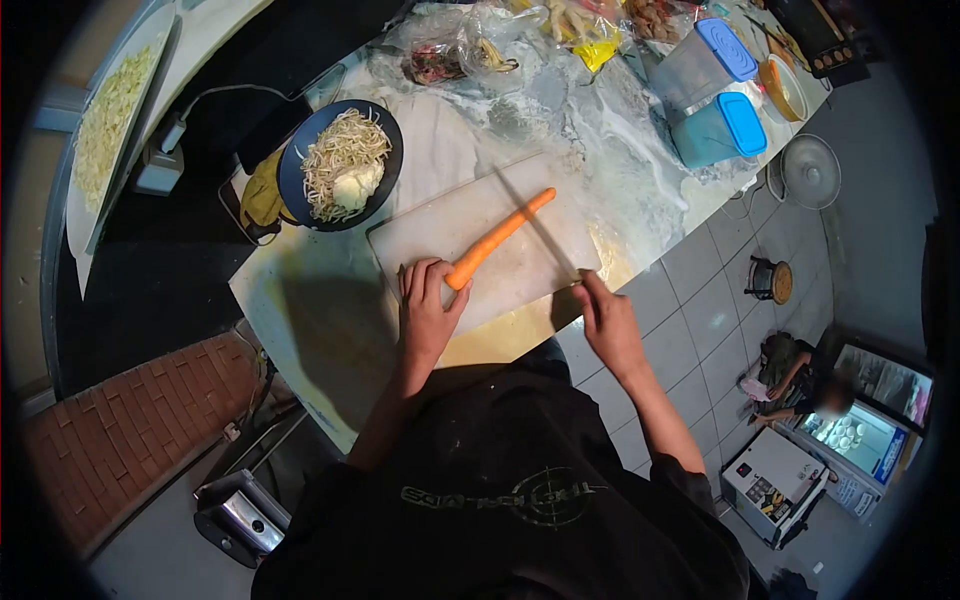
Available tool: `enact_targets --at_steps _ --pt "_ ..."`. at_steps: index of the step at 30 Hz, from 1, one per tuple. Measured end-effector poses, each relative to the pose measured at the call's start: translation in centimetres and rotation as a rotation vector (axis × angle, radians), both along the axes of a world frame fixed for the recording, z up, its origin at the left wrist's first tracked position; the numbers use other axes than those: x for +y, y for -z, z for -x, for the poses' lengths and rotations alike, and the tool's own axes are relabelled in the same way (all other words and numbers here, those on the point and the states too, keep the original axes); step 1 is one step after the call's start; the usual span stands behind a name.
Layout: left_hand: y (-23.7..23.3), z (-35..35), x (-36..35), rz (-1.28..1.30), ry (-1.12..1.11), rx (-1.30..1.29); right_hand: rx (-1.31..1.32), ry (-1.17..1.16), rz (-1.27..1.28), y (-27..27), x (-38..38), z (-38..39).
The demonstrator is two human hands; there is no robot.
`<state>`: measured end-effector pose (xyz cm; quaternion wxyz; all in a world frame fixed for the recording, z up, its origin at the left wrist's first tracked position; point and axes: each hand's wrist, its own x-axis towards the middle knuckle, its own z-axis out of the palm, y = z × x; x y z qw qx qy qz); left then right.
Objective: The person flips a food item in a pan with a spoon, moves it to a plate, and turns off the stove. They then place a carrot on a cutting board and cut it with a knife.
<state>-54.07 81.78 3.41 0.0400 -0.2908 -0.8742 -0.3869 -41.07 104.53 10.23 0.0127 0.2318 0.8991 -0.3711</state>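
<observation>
A long peeled-looking carrot (490, 244) lies slantwise on a white cutting board (420, 232). My left hand (427, 305) rests at its thick lower end, with the fingertips on the board and the thumb against the carrot. In my right hand (607, 322) is a knife (545, 230), gripped by the handle; its thin blade crosses over the carrot toward the upper left. Most of the handle is hidden by my fingers.
Left of the board sits a dark bowl (291, 163) of bean sprouts. Lidded plastic containers (705, 65) (712, 135) and plastic bags (470, 50) stand along the far side. A tray of chopped vegetable (120, 120) is at far left. Beyond the table's right edge, a person (790, 375) crouches near a stool (768, 280).
</observation>
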Motion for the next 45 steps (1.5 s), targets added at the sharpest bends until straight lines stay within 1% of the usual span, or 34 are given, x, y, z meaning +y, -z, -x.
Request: enact_targets --at_steps 3,4,6,8,10,12,14,16,18,19,20,22,24,26,27,29,31,34,36,38,40,42,44,45 --pt "0.1 -0.1 -0.1 -0.02 -0.009 0.002 -0.015 -0.151 0.124 -0.7 -1.4 -0.1" --pt "0.1 0.0 -0.1 -0.009 -0.004 0.015 -0.015 -0.155 0.125 -0.4 -1.3 -0.1" --pt "0.1 -0.1 -0.3 0.002 -0.006 0.029 -0.043 -0.102 0.111 0.5 -0.5 -0.3" --pt "0.1 -0.2 -0.4 0.012 -0.014 -0.037 -0.046 -0.076 0.09 0.7 0.4 0.1" --pt "0.1 -0.1 -0.3 0.007 -0.018 -0.001 -0.035 0.043 0.005 0.4 0.8 0.5" --pt "0.1 0.0 -0.2 0.001 -0.019 0.037 -0.006 0.046 -0.022 0.3 0.3 0.3" --pt "-0.1 -0.1 -0.2 0.022 -0.029 0.029 0.1 -0.118 0.032 0.7 -0.3 -0.1" --pt "-0.6 -0.1 -0.3 0.046 -0.021 0.059 0.074 -0.105 0.078 1.0 0.1 -0.3" --pt "-1.0 -0.2 -0.4 0.072 -0.018 0.088 -0.031 -0.014 0.01 1.1 1.0 -0.2" --pt "-1.1 -0.3 -0.4 0.074 -0.025 0.07 -0.018 0.036 0.023 1.0 1.6 0.0" --pt "-1.2 -0.2 -0.3 0.074 -0.03 0.054 -0.016 0.037 0.022 0.8 1.7 0.1" --pt "-0.8 -0.3 -0.3 0.07 -0.044 0.03 0.015 0.069 -0.033 0.2 1.9 0.4" --pt "-0.7 -0.4 -0.4 0.07 -0.051 0.0 0.015 0.054 -0.036 -0.4 1.0 0.3" --pt "-0.7 -0.5 -0.5 0.085 -0.045 0.045 0.034 -0.093 0.016 -0.4 0.1 0.0" --pt "-0.5 -0.6 -0.7 0.084 -0.042 0.045 0.038 -0.118 0.076 -0.1 -0.1 -0.2" --pt "-0.1 -0.7 -1.1 0.103 -0.024 0.13 0.008 -0.087 0.061 0.9 0.2 -0.5" --pt "-0.1 -0.9 -1.0 0.105 -0.03 0.125 -0.021 -0.003 0.013 1.0 0.5 -0.4" --pt "-0.4 -1.0 -0.7 0.092 -0.031 0.104 -0.043 0.039 -0.029 0.3 0.1 -0.3" --pt "-1.0 -1.0 -0.5 0.08 -0.034 0.082 0.002 -0.003 -0.048 0.3 -0.5 -0.7" --pt "-1.5 -1.0 -0.5 0.085 0.011 0.052 -0.029 -0.091 0.023 0.2 -1.3 -0.9" --pt "-1.3 -1.0 -0.5 0.073 0.019 0.054 -0.036 -0.089 0.038 0.9 -1.1 -1.1" --pt "-1.0 -1.0 -0.5 0.06 0.025 0.056 0.033 -0.085 -0.035 1.2 -0.4 -1.1" --pt "-0.7 -1.2 -0.4 -0.005 0.046 0.032 0.029 -0.038 -0.05 0.8 0.1 -0.8" --pt "-0.6 -1.3 -0.2 -0.009 0.047 0.034 -0.016 0.008 -0.049 0.4 0.5 -0.6"
